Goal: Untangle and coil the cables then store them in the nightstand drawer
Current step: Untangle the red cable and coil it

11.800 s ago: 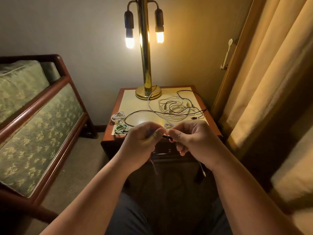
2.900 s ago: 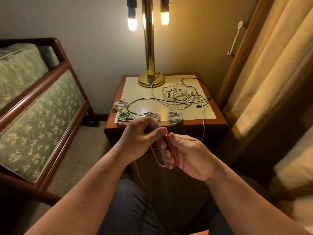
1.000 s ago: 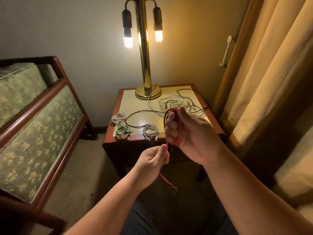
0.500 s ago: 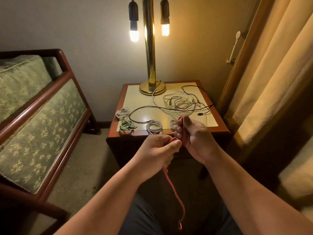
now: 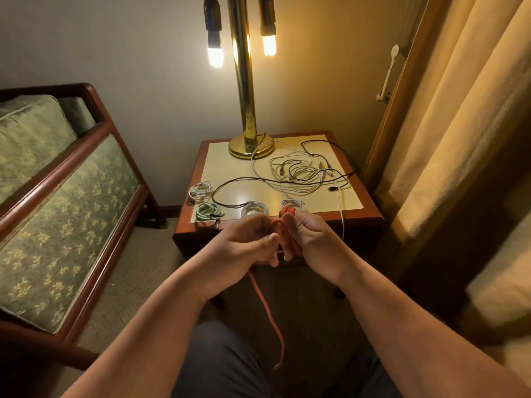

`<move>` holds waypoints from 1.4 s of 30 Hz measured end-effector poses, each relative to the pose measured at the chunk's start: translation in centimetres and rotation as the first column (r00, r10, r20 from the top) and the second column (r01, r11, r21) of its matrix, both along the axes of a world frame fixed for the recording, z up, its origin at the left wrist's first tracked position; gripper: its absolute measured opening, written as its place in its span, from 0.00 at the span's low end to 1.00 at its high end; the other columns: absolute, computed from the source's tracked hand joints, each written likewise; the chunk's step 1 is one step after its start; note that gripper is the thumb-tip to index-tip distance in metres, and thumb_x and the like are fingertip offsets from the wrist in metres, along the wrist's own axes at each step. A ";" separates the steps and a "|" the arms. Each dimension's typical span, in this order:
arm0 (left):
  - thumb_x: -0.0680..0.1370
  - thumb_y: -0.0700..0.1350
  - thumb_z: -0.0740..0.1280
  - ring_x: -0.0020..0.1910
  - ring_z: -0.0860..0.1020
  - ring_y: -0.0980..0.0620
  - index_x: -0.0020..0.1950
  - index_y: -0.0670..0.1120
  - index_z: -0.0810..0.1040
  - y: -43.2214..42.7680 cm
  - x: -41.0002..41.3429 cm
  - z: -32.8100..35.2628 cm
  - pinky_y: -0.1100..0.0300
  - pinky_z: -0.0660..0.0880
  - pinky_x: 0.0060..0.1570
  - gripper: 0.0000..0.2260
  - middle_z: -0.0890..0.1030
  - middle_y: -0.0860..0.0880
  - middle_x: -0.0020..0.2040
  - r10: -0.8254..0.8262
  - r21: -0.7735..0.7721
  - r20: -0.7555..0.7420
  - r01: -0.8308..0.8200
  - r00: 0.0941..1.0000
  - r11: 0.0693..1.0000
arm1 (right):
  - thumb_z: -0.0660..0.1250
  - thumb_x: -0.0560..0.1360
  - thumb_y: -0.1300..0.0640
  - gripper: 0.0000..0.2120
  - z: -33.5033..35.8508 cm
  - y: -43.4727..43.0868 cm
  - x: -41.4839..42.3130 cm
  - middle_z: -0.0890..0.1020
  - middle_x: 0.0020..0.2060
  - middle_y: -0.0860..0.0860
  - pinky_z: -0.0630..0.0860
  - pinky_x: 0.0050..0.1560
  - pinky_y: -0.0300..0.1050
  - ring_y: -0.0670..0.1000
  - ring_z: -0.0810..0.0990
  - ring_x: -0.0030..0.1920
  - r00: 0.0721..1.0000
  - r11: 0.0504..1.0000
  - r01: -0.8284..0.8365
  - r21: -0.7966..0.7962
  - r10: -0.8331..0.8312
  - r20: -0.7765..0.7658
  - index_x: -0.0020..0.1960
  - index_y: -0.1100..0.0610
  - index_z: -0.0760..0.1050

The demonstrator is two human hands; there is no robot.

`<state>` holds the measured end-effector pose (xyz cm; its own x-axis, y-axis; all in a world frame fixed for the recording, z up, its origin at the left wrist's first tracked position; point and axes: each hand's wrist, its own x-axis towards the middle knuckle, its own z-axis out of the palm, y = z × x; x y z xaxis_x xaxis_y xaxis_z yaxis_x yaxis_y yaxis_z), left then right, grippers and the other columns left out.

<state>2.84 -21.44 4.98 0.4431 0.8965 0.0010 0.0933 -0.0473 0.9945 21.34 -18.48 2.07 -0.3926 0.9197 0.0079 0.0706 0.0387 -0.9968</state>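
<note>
— Where your tall brass lamp lights the cream-topped wooden counter, what lies there?

— Tangled black and white cables lie behind four small coiled bundles. Your right hand grips the coiled orange-red cable before the counter's front edge. Your left hand pinches its strand, and the tail hangs down.

Half-coiled red cable; loose tangle atop nightstand.

glossy brass lamp, polished wood nightstand with smooth top, patterned cloth sofa.
</note>
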 end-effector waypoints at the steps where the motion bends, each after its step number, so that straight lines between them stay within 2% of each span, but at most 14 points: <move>1: 0.83 0.40 0.65 0.41 0.78 0.51 0.53 0.43 0.78 0.2 -0.2 0.0 0.55 0.79 0.45 0.03 0.79 0.53 0.41 0.052 0.049 -0.087 -0.048 0.995 0.998 | 0.55 0.86 0.53 0.16 -0.1 -0.1 0.1 0.76 0.34 0.52 0.73 0.34 0.37 0.48 0.74 0.32 1.000 1.000 -0.012 -0.020 0.012 -0.002 0.48 0.61 0.74; 3: 0.83 0.44 0.65 0.41 0.80 0.54 0.48 0.54 0.78 0.5 -0.5 -0.2 0.50 0.80 0.43 0.07 0.80 0.55 0.42 0.195 0.196 -0.295 -0.140 0.935 0.970 | 0.55 0.86 0.52 0.17 -0.4 -0.3 0.2 0.76 0.36 0.54 0.73 0.33 0.37 0.48 0.74 0.32 0.999 0.997 -0.050 -0.055 0.050 0.007 0.50 0.63 0.74; 6: 0.83 0.46 0.64 0.46 0.82 0.54 0.52 0.59 0.75 0.7 -1.0 -0.7 0.53 0.80 0.44 0.06 0.81 0.54 0.49 0.339 0.419 -0.513 -0.115 0.788 0.901 | 0.55 0.87 0.51 0.19 -0.8 -1.1 0.1 0.77 0.36 0.55 0.74 0.36 0.40 0.50 0.75 0.33 0.989 0.984 -0.148 -0.099 0.148 -0.003 0.50 0.64 0.76; 9: 0.82 0.42 0.67 0.50 0.80 0.54 0.56 0.55 0.76 1.1 -1.3 -1.7 0.56 0.79 0.47 0.07 0.80 0.54 0.51 0.377 0.565 -0.498 -0.038 0.781 0.824 | 0.57 0.84 0.48 0.20 -1.4 -1.8 0.1 0.77 0.38 0.56 0.76 0.39 0.44 0.54 0.75 0.36 0.959 0.950 -0.262 -0.170 0.237 -0.158 0.51 0.64 0.77; 13: 0.84 0.44 0.62 0.44 0.79 0.52 0.54 0.46 0.78 1.4 -1.1 -3.0 0.52 0.77 0.42 0.06 0.79 0.52 0.46 0.368 0.691 -0.414 0.025 0.833 0.722 | 0.58 0.83 0.51 0.17 -1.3 -2.2 0.7 0.77 0.40 0.58 0.76 0.39 0.45 0.54 0.75 0.37 0.878 0.894 -0.395 -0.210 0.300 -0.372 0.52 0.64 0.76; 15: 0.84 0.47 0.57 0.41 0.79 0.50 0.53 0.44 0.78 1.6 -1.0 -3.8 0.48 0.76 0.41 0.12 0.79 0.50 0.44 0.379 0.700 -0.383 -0.003 0.843 0.714 | 0.58 0.83 0.52 0.16 -0.8 -2.3 0.8 0.77 0.39 0.58 0.76 0.39 0.46 0.53 0.75 0.36 0.833 0.878 -0.436 -0.198 0.310 -0.459 0.52 0.64 0.76; 18: 0.84 0.43 0.58 0.40 0.81 0.48 0.52 0.46 0.77 1.4 -0.2 -4.3 0.46 0.78 0.40 0.08 0.80 0.50 0.43 0.307 0.621 -0.337 -0.034 0.890 0.783 | 0.59 0.83 0.53 0.14 0.1 -2.3 0.7 0.76 0.38 0.57 0.75 0.38 0.46 0.52 0.75 0.35 0.769 0.873 -0.456 -0.170 0.290 -0.570 0.50 0.63 0.76; 22: 0.81 0.39 0.60 0.36 0.77 0.63 0.40 0.59 0.77 0.4 1.8 -4.7 0.64 0.71 0.40 0.17 0.77 0.58 0.35 0.269 0.480 -0.376 -0.062 0.887 0.875 | 0.59 0.82 0.53 0.13 2.1 -2.2 0.4 0.74 0.37 0.55 0.73 0.38 0.46 0.51 0.74 0.35 0.669 0.882 -0.460 -0.106 0.266 -0.694 0.50 0.63 0.75; 26: 0.84 0.37 0.59 0.30 0.69 0.60 0.41 0.57 0.72 -0.5 3.5 -5.6 0.68 0.64 0.32 0.17 0.72 0.56 0.34 0.192 0.354 -0.455 -0.020 0.870 0.935 | 0.55 0.85 0.52 0.14 3.8 -0.9 -0.2 0.74 0.37 0.53 0.73 0.38 0.44 0.50 0.73 0.36 0.691 0.952 -0.291 -0.098 0.138 -0.709 0.49 0.60 0.74; 29: 0.85 0.40 0.57 0.30 0.69 0.58 0.48 0.51 0.77 -0.8 4.4 -5.0 0.61 0.67 0.32 0.12 0.73 0.56 0.34 0.155 0.226 -0.396 -0.068 0.905 0.972 | 0.56 0.86 0.51 0.15 3.3 0.8 -0.1 0.75 0.37 0.53 0.75 0.37 0.43 0.50 0.74 0.35 0.745 0.979 -0.082 -0.185 -0.063 -0.664 0.48 0.59 0.74; 33: 0.84 0.43 0.60 0.28 0.69 0.53 0.44 0.52 0.80 -1.0 3.9 -3.0 0.54 0.65 0.31 0.12 0.72 0.55 0.28 0.126 0.086 -0.288 -0.105 0.949 0.991 | 0.56 0.86 0.51 0.15 1.6 2.0 0.5 0.75 0.36 0.52 0.75 0.38 0.44 0.50 0.74 0.36 0.821 0.962 0.121 -0.244 -0.235 -0.521 0.49 0.60 0.74; 37: 0.83 0.45 0.63 0.26 0.63 0.51 0.43 0.43 0.79 -1.0 2.3 0.0 0.55 0.58 0.28 0.11 0.68 0.52 0.27 0.109 0.031 -0.029 -0.108 0.994 0.994 | 0.57 0.85 0.49 0.17 -0.2 1.7 0.6 0.77 0.37 0.52 0.75 0.44 0.46 0.51 0.75 0.38 0.939 0.961 0.219 -0.167 -0.254 -0.230 0.51 0.61 0.76; 39: 0.84 0.40 0.61 0.26 0.62 0.52 0.43 0.41 0.77 -1.1 1.7 1.2 0.56 0.58 0.27 0.11 0.66 0.52 0.27 0.119 0.020 0.062 -0.121 0.991 0.992 | 0.57 0.85 0.47 0.19 -0.9 1.1 0.4 0.78 0.39 0.53 0.78 0.43 0.44 0.51 0.77 0.40 0.977 0.974 0.188 -0.127 -0.198 -0.074 0.55 0.63 0.76; 42: 0.81 0.42 0.62 0.25 0.62 0.55 0.46 0.37 0.76 -0.8 0.6 2.0 0.61 0.61 0.25 0.09 0.66 0.52 0.27 0.148 0.027 0.190 -0.155 0.971 0.988 | 0.58 0.85 0.50 0.16 -1.9 -0.1 -0.2 0.78 0.40 0.54 0.78 0.43 0.44 0.51 0.77 0.39 0.997 0.985 0.083 -0.150 -0.083 0.002 0.55 0.63 0.76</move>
